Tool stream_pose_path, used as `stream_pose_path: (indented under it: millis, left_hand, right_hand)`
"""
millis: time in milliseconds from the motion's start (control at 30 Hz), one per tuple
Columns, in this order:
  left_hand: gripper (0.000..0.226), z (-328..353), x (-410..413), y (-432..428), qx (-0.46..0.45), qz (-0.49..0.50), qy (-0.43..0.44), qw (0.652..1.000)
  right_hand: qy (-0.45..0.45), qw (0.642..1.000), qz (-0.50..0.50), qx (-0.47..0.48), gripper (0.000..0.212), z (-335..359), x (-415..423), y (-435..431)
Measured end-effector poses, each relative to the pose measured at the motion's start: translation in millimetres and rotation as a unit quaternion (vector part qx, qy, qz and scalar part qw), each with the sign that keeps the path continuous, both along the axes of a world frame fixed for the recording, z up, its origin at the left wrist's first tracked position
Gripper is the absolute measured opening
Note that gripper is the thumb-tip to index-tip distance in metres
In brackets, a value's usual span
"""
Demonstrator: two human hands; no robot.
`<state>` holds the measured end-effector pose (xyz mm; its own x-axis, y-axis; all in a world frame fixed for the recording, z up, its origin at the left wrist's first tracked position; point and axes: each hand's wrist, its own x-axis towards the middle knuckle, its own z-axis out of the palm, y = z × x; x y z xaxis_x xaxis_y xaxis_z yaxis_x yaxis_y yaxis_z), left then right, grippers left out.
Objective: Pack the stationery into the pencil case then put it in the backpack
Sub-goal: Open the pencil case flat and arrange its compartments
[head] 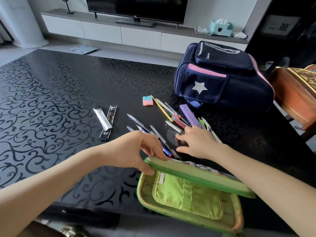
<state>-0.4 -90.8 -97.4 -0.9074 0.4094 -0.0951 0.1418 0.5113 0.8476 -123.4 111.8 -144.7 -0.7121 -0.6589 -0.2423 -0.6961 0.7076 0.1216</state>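
On the table (pixel 51 100), near right, the case (pixel 188 197) lies open; the left grip (pixel 136 151) pinches its lid's left corner. The right grip (pixel 196 144), fingers spread and holding nothing, lies over scattered pens (pixel 172 115) just near of the backpack (pixel 222 79).

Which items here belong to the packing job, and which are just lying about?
Job: pencil case, lid pinched by left hand; backpack; pens and pencils, right hand spread over some; eraser; refill packets; purple box.
Lying about: television; tissue box; scale on the floor; chair.
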Motion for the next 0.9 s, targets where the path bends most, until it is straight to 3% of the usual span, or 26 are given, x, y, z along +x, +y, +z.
stream_pose_path:
  millis: [233, 367, 533, 700, 800, 900]
  left_hand:
    - [0.04, 0, 1, -1, -0.007, 0.018, 0.005, 1.0]
    - [0.039, 0, 1, 1, -0.01, 0.018, 0.016, 1.0]
    - [0.038, 1, 4, 0, 0.0, 0.045, 0.018, 0.999]
    - [0.038, 3, 7, 2, -0.014, 0.104, 0.028, 0.994]
    - [0.032, 0, -6, -1, -0.061, 0.175, 0.074, 0.98]
    - [0.034, -14, -17, -5, -0.137, 0.213, 0.097, 0.963]
  right_hand:
    - [0.053, 0.993, 0.101, 0.019, 0.055, 0, 11, 62]
    - [0.014, 0.999, 0.047, 0.005, 0.059, -4, 21, 91]
    - [0.025, 0.999, -0.011, -0.023, 0.047, -5, 34, 135]
    - [0.074, 0.987, -0.061, -0.133, 0.035, -20, 64, 181]
    - [0.05, 0.983, -0.1, -0.145, 0.052, -27, 85, 190]
    - [-0.011, 0.983, -0.123, -0.133, 0.084, -27, 105, 193]
